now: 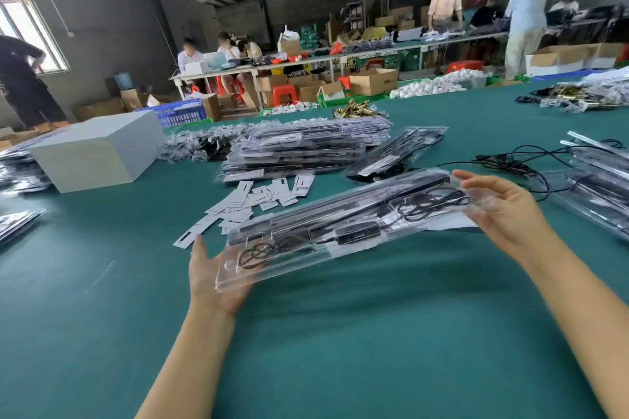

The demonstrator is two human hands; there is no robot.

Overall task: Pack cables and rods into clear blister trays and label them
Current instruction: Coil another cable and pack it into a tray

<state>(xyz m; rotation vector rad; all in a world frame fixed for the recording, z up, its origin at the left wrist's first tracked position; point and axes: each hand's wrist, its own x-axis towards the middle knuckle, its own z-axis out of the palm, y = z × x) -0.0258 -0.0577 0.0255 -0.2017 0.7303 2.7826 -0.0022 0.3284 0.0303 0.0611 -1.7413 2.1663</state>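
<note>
The green table (340, 333) fills the lower frame. Above centre sits the stack of packed trays (306, 150), with loose labels (258, 201) just below it. I hold one filled blister tray (343, 228) clear of the cloth, its long axis running from lower left up to right of centre. My left hand (211, 277) cups the near end on straight fingers; my right hand (503, 211) supports the far end, fingers relaxed. The labels lie nearer my left hand, I judge.

Left hand (212, 274) and right hand (503, 214) outstretched, palms facing, fingers straight.
</note>
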